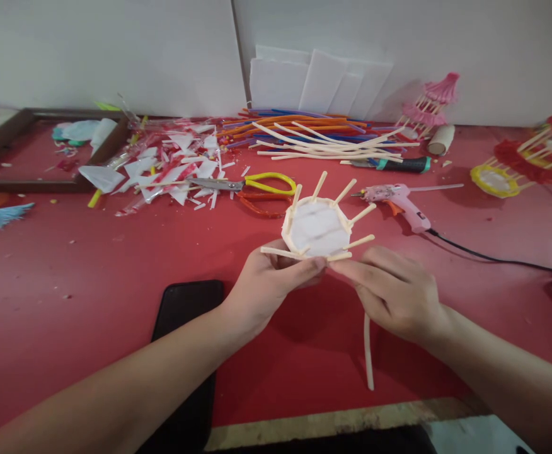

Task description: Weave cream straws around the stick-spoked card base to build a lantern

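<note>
Glossy red tabletop (115,265), fuzzy cream stems (323,146)

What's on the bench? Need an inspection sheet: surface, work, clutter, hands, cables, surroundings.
Surface: red table, small crumbs scattered.
Work: white disc, cream rim, cream sticks fanning outward.
Clutter: scissors beside scraps; strips piled at back; cutter by them; phone partly under left forearm.
Left hand: grips disc's near edge.
Right hand: fingertips at same edge, grip unclear; loose strip hangs below.
Cables: black cable from glue gun toward right edge.
Liquid spills: nothing seen.
Surroundings: pale wall behind, white sheets against it.
</note>
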`<state>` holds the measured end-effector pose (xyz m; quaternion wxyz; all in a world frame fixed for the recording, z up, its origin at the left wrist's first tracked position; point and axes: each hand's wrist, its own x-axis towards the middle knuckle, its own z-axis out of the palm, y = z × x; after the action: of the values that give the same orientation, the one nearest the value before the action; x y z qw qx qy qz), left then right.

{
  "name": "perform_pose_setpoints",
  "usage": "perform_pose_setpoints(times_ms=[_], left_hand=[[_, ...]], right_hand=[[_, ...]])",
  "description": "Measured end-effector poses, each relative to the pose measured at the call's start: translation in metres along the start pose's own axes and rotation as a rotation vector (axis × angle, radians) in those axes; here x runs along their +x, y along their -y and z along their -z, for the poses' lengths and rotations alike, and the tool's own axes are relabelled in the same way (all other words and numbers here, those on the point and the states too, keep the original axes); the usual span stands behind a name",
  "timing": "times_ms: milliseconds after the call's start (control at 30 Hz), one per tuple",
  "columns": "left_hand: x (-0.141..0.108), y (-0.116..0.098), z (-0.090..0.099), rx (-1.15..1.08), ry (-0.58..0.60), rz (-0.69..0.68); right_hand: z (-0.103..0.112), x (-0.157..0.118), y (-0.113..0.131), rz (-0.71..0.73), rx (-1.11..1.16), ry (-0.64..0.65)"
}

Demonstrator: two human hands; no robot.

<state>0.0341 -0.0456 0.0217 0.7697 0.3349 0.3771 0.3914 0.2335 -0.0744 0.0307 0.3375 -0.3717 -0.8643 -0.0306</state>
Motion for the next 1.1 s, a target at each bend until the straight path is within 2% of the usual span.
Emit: perform_pose_setpoints(times_ms=[333, 633, 867, 1100], left_hand=[[0.0023, 0.0025, 0.0004, 0.008, 0.000, -0.089], [-0.0002, -0.0003, -0.0016, 0.206, -0.058, -0.184], [-0.0006, -0.0030, -0.0009, 0.302, -0.069, -0.186], [-0.0023, -0.0019, 0.0013, 0.341, -0.089, -0.168]], right_hand=[[-0.0018, 0.0001, 0.0003, 0.025, -0.011, 0.018], [-0.0070, -0.0041, -0.0003, 0.029, -0.026, 0.007], [-0.0050, -0.0004, 0.0060, -0.071, -0.011, -0.039], [-0.0049, -0.0014, 0.0033, -0.033, 0.006, -0.010]])
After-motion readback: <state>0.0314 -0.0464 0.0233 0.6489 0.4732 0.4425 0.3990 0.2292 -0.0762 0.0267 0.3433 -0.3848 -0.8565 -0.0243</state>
